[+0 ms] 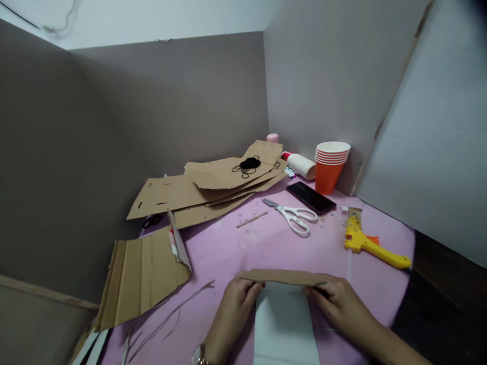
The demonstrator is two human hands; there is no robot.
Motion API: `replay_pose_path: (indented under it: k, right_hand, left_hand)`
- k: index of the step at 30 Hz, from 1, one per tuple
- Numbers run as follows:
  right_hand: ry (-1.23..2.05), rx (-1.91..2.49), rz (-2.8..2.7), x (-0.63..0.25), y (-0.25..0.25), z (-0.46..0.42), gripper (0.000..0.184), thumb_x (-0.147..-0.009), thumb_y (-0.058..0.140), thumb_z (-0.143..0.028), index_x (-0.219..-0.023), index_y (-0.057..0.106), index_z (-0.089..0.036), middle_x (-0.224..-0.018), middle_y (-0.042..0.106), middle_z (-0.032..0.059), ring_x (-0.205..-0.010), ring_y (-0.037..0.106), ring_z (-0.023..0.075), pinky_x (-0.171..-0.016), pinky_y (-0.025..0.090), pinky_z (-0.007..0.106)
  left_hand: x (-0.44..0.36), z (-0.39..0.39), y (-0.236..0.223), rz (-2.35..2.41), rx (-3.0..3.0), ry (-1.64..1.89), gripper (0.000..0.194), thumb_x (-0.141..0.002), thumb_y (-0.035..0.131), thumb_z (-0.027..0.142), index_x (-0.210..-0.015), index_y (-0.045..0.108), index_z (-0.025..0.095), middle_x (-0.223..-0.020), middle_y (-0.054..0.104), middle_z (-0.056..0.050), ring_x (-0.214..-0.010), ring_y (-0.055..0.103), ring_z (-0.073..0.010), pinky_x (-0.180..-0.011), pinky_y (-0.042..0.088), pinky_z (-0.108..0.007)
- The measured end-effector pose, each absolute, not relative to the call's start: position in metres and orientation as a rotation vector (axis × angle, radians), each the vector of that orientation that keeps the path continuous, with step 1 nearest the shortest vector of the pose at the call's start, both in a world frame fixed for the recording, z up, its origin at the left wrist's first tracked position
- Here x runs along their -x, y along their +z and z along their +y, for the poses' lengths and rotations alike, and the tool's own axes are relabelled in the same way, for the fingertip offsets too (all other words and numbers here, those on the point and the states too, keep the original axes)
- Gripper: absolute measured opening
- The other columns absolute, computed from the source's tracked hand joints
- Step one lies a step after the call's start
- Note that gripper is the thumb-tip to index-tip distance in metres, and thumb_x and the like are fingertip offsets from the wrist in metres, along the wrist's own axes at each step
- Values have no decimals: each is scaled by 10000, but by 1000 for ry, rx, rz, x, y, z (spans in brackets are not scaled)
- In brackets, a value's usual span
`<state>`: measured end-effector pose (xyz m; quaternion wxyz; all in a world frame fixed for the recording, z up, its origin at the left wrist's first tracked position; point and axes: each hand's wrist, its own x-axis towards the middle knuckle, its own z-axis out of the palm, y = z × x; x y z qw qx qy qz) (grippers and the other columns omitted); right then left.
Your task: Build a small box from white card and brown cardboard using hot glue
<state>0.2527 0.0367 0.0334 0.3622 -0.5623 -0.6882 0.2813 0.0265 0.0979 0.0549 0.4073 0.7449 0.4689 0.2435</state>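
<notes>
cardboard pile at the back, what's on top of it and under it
On top of the pile lies a tangle of black cord. Black handles show at its left front edge; what lies underneath is covered.

Two hands point(240, 299) point(335, 299), one card point(283, 276), one white sheet point(285, 324) and one watch point(197, 355) are being counted. One phone point(311, 197), one glue gun point(357, 241), one pair of white scissors point(283, 209), one pair of black handles point(152, 220), two cup stacks point(332, 172) point(301, 165), one cord bundle point(250, 163), two strips point(84, 350) point(97, 349) and one folded cardboard point(148, 268) are also being counted.
</notes>
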Motion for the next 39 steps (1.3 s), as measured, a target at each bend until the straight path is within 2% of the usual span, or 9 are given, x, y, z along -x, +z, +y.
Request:
replay_pose_path:
  k: [17,26,39]
  right_hand:
    - [706,1453,-1783,-253,33,35,277,-881,401,-237,-776,652,-185,-754,699,66,-732,647,202,-736,520,325]
    - [715,1436,-1769,-252,36,36,289,-870,410,-224,-831,695,-199,-807,732,73,-764,670,208,-730,533,325]
    - [731,1437,-1773,-252,33,36,263,-882,409,-231,-818,662,-198,-791,709,64,-762,653,207,-764,520,338]
  left_hand:
    - [-27,98,55,1175,-1852,617,242,-875,483,276,-916,705,186,-1014,724,-57,-948,633,-206,-869,449,-305]
    - [-28,98,58,1203,-1860,633,234,-853,492,277,-905,706,195,-1008,722,-52,-949,628,-213,-868,447,-306]
    - [-27,97,57,1195,-1843,648,230,-859,490,264,-892,707,196,-995,720,-47,-946,625,-208,-871,438,-306]
